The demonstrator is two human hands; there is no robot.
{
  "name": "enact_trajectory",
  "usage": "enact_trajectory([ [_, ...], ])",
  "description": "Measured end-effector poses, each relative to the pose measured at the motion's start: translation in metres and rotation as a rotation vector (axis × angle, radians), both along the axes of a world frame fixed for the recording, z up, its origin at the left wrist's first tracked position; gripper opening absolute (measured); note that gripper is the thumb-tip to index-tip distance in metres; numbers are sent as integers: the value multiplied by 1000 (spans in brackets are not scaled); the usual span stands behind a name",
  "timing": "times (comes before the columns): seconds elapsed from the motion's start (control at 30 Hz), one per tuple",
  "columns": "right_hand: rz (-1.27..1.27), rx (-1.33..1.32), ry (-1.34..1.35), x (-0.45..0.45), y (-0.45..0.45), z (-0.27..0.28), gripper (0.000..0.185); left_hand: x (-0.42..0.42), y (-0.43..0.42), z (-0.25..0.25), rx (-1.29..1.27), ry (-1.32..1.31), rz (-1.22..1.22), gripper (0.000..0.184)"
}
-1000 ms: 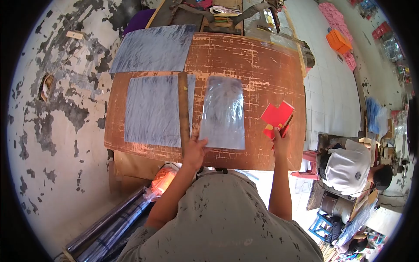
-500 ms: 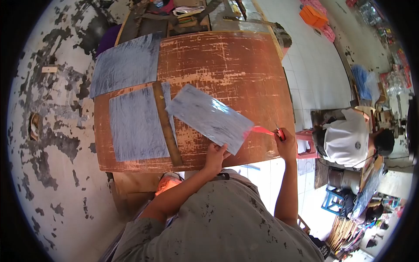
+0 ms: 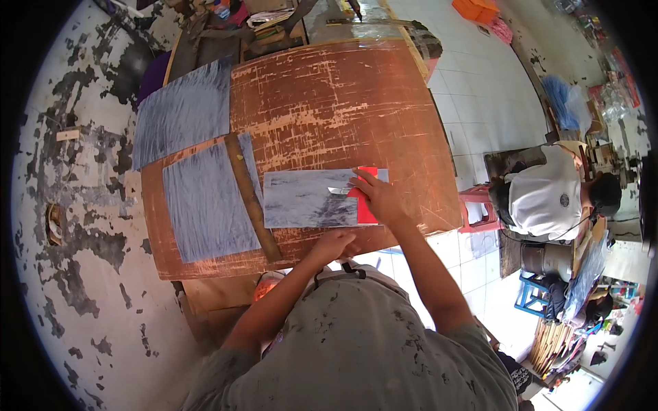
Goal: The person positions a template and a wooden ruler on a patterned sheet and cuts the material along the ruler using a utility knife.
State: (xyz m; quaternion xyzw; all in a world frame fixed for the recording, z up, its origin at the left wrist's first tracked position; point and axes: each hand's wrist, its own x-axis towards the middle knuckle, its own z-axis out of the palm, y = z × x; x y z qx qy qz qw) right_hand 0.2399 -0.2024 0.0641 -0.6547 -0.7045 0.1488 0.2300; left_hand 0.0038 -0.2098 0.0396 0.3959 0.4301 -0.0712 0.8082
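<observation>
A grey, dark-streaked sheet (image 3: 301,198) lies crosswise near the front edge of the brown table (image 3: 404,123). Across its right end is a red piece (image 3: 367,211). My right hand (image 3: 381,197) rests over the red piece, closed on a cutter whose blade (image 3: 338,190) points left above the sheet. My left hand (image 3: 334,245) is at the table's front edge, just below the sheet; its fingers curl and what they hold, if anything, is hidden. Left of the sheet a long brown strip (image 3: 251,192) lies over another grey sheet (image 3: 205,205).
A further grey sheet (image 3: 185,103) lies at the table's back left. Beyond the back edge is a cluttered surface with papers (image 3: 271,18). A person in a white shirt (image 3: 545,195) sits at the right, beside a red stool (image 3: 480,209).
The grey sheet has turned from slanted to crosswise and lies flat. The red piece now sits across its right end. My right hand has moved left onto it with the cutter.
</observation>
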Motion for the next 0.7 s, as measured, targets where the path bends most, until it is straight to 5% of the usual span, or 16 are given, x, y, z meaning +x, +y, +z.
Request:
enact_trajectory([
  [0.1, -311, -91, 210, -8, -34, -5, 38, -31, -3, 0, 376, 78, -5, 35],
  [0.17, -526, -42, 319, -1, -50, -25, 36, -33, 12, 22, 958, 219, -171, 34],
  [0.2, -602, 45, 307, 7, -58, -42, 37, -28, 19, 21, 962, 221, -185, 34],
  [0.27, -696, 131, 296, 16, -70, -65, 39, -10, 33, 12, 1551, -2, -216, 49],
  [0.47, -711, -48, 374, 35, -63, -64, 36, 57, 73, -4, 1703, -90, -511, 94],
  [0.7, -704, -118, 600, 44, -58, -87, 36, 45, 83, -38, 1684, -20, -609, 118],
])
